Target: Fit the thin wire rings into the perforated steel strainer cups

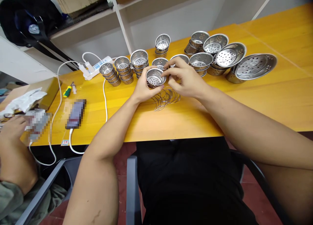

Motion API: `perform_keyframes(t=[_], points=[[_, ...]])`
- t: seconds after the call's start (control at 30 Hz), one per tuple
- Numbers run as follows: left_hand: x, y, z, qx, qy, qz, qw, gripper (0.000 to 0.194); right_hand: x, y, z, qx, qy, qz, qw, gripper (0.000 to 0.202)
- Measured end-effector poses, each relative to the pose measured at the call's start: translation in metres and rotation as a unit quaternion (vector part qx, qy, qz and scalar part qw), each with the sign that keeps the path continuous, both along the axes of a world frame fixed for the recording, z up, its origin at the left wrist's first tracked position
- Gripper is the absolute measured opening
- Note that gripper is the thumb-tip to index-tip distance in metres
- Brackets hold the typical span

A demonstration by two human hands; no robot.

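Left hand [142, 88] cradles a cup [155, 78] (right hand [185, 76] curled beside).

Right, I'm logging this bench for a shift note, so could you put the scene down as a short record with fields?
Left hand: grips a small perforated metal cup, mouth up
Right hand: fingers bent at the cup's right side; contact unclear
Near the hands: loose thin wire rings on the yellow table
Beyond: more perforated cups, many stacked, in several sizes
Left side: white power strip, green-and-yellow-handled tool
Nearby person: a co-worker's hand at far left
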State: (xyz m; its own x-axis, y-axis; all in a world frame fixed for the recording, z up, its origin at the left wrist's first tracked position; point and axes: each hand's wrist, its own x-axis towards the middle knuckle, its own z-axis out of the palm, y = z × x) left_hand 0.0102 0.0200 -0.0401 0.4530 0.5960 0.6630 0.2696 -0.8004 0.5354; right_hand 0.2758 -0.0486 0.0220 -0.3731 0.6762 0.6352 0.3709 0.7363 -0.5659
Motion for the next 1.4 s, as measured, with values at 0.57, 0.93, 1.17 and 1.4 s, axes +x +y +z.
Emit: perform_keyframes(t=[0.57, 0.93, 1.17, 1.4], points=[[0.008, -0.012, 0.011, -0.007, -0.017, -0.040, 0.999, 0.090, -0.006, 0.002, -0.013, -0.005, -0.044, 0.039, 0.998, 0.054], [0.003, -0.001, 0.005, 0.020, -0.028, -0.061, 0.998, 0.090, -0.004, -0.006, -0.002, 0.000, -0.057, 0.032, 0.998, 0.050], [-0.001, 0.001, 0.004, 0.028, -0.002, -0.062, 0.998, 0.099, 0.001, -0.008, 0.008, -0.019, -0.043, -0.007, 0.999, 0.069], [-0.001, -0.006, 0.007, -0.011, 0.043, -0.059, 0.997, 0.113, 0.008, -0.008, 0.011, -0.011, -0.073, 0.037, 0.997, 0.099]])
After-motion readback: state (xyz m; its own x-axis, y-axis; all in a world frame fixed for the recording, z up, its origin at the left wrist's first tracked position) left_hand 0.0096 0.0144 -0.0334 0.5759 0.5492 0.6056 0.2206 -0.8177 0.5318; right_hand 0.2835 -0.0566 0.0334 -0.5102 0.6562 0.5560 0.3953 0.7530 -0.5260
